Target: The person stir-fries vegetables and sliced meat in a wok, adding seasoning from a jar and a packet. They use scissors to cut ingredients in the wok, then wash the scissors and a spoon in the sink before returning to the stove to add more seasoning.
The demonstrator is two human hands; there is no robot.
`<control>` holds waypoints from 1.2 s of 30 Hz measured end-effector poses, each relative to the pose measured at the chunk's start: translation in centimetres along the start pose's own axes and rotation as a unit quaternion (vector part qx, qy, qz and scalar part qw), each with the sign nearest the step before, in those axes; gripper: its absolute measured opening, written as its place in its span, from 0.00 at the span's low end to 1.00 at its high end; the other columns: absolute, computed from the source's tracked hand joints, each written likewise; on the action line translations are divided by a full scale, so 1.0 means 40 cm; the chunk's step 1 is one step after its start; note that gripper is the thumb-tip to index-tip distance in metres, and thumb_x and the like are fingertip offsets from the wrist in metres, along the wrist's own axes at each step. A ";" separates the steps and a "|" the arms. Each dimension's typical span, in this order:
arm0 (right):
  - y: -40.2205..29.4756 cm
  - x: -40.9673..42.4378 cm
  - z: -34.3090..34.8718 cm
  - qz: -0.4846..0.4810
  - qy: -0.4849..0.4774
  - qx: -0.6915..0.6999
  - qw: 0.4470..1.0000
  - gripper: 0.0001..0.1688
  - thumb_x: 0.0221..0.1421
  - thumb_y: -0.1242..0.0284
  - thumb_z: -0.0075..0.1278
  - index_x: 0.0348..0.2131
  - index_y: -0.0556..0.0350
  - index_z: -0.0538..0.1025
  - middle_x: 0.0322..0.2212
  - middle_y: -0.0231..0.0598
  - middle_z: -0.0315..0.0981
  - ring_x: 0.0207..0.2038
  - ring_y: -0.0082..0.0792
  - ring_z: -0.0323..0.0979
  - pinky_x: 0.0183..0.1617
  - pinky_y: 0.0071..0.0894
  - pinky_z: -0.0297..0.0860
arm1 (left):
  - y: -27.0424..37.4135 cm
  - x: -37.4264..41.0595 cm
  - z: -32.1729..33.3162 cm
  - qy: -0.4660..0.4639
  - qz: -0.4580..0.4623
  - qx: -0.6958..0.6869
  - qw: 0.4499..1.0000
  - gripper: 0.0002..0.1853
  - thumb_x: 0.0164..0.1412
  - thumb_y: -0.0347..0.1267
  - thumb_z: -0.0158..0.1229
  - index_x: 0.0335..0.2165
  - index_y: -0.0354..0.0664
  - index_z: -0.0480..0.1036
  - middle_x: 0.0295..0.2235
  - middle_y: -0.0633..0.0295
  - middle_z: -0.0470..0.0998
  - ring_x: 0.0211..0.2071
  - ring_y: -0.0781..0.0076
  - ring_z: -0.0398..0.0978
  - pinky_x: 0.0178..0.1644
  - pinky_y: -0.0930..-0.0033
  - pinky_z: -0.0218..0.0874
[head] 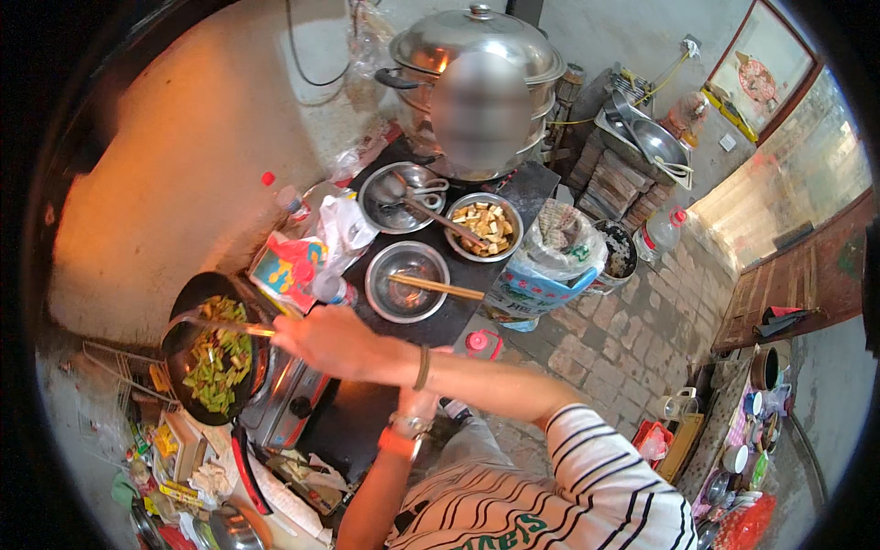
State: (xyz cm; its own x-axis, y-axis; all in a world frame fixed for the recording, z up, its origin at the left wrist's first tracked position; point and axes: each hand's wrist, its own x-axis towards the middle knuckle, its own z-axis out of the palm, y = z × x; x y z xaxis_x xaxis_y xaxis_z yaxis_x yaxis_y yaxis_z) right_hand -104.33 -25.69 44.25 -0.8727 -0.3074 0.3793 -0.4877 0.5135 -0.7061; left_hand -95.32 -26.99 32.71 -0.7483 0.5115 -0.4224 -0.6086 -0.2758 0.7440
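Observation:
My right hand (323, 340) grips the handle of a metal spatula or ladle (227, 325), whose far end reaches over a black wok (175, 357). Chopped green vegetables with darker bits (216, 375) lie in the wok. The wok sits on a portable gas stove (282, 399), and its red and black handle (249, 471) points toward me. Beneath my right forearm is my left hand (416, 402), with a watch and an orange band at the wrist. Its fingers are mostly hidden, so whether it holds anything cannot be seen.
Beyond my right hand stand a steel bowl (375, 299) with chopsticks across it, a bowl of browned cubes (481, 230) and a bowl with ladles (371, 206). A large steamer (412, 103) rises behind. A plastic bag (543, 282) hangs by the table edge; clutter (185, 474) crowds the near left.

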 end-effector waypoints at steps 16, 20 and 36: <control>0.110 -0.031 -0.099 0.008 -0.082 0.048 0.995 0.14 0.57 0.62 0.40 0.28 0.54 0.67 0.11 0.47 0.65 0.16 0.51 0.67 0.19 0.48 0.63 | -0.219 0.736 0.295 0.359 0.007 -0.373 0.856 0.15 0.53 0.25 0.52 0.40 0.32 0.62 0.43 0.46 0.65 0.36 0.50 0.70 0.34 0.51 0.71; 0.126 -0.032 -0.111 -0.006 -0.063 0.024 0.998 0.14 0.57 0.62 0.40 0.29 0.54 0.67 0.12 0.47 0.65 0.17 0.51 0.67 0.19 0.48 0.63 | -0.215 0.738 0.326 0.406 0.073 -0.348 0.842 0.17 0.51 0.23 0.52 0.43 0.36 0.63 0.44 0.47 0.64 0.35 0.45 0.70 0.27 0.51 0.73; 0.024 0.085 -0.120 0.007 -0.052 0.091 0.994 0.16 0.56 0.68 0.42 0.32 0.64 0.73 0.24 0.56 0.71 0.28 0.43 0.73 0.31 0.37 0.65 | -0.159 0.052 0.194 0.097 -0.044 -0.054 0.993 0.07 0.51 0.29 0.55 0.29 0.37 0.69 0.22 0.58 0.74 0.23 0.70 0.74 0.24 0.70 0.70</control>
State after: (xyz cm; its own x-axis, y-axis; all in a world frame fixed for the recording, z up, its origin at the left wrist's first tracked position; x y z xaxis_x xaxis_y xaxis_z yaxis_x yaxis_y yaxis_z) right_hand -107.89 -22.42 47.73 -0.8677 -0.3869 0.3120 -0.4555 0.3677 -0.8107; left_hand -90.97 -17.87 31.12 -0.7207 0.3748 -0.5832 -0.6913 -0.3268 0.6444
